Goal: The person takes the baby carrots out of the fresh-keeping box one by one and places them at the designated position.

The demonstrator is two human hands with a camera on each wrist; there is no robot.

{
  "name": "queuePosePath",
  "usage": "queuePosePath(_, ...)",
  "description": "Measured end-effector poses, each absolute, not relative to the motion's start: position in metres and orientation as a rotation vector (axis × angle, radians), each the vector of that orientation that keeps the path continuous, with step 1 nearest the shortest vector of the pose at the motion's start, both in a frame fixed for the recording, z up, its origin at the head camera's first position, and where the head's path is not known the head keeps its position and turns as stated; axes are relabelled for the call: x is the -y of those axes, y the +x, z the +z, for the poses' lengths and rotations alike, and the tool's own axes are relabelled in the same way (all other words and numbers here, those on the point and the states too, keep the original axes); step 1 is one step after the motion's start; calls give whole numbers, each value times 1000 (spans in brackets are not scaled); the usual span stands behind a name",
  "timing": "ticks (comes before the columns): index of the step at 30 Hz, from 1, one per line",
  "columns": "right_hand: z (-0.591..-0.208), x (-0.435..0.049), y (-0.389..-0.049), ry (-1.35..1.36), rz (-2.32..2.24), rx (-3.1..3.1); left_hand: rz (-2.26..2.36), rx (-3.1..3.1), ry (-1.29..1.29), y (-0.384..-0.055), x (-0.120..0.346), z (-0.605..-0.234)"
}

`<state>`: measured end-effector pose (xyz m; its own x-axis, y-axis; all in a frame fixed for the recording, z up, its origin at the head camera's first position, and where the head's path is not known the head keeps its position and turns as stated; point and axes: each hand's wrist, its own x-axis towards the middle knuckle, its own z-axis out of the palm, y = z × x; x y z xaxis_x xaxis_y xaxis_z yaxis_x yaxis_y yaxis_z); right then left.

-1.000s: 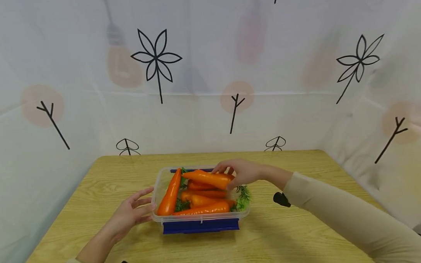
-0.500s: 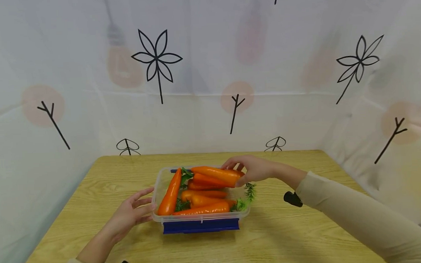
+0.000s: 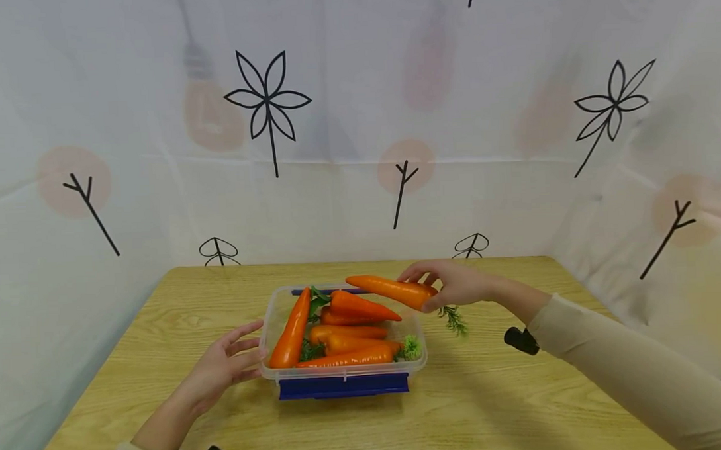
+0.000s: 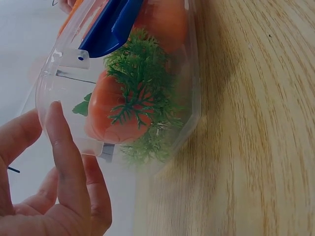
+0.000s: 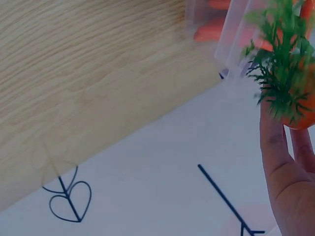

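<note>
My right hand point(image 3: 455, 284) grips a carrot point(image 3: 389, 289) by its thick leafy end, above the back right of a clear plastic container point(image 3: 342, 370). Its tip points left, and green leaves hang below my fingers; in the right wrist view those leaves point(image 5: 283, 64) partly cover the carrot's top. Inside the container lie several more carrots, among them one slanting along the left side point(image 3: 292, 330) and a reddish one point(image 3: 363, 306) at the back. With fingers fairly straight, my left hand point(image 3: 219, 366) touches the container's left wall, also seen in the left wrist view point(image 4: 74, 191).
A blue latch flap point(image 3: 344, 386) hangs at the container's front, and another point(image 3: 303, 292) shows at the back. Everything stands on a wood-grain table point(image 3: 492, 406). Behind it hangs a white patterned cloth point(image 3: 336, 206).
My right hand has lifted the carrot up and to the right, out from the pile, uncovering the reddish carrot below. The left hand and the container have stayed nearly still.
</note>
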<state>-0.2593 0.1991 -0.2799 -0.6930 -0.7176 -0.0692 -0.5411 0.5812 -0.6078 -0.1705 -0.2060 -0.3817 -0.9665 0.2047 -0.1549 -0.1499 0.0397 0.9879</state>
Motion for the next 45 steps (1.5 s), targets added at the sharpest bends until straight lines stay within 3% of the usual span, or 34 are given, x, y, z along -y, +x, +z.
queuePosePath(24, -307, -258, -250, -781, -1126, -2628, 2016, -2049, 63, -170, 206, -384)
queuePosePath(45, -349, -276, -250, -417, -1551, -2500, 2024, -2056, 58, -170, 205, -383)
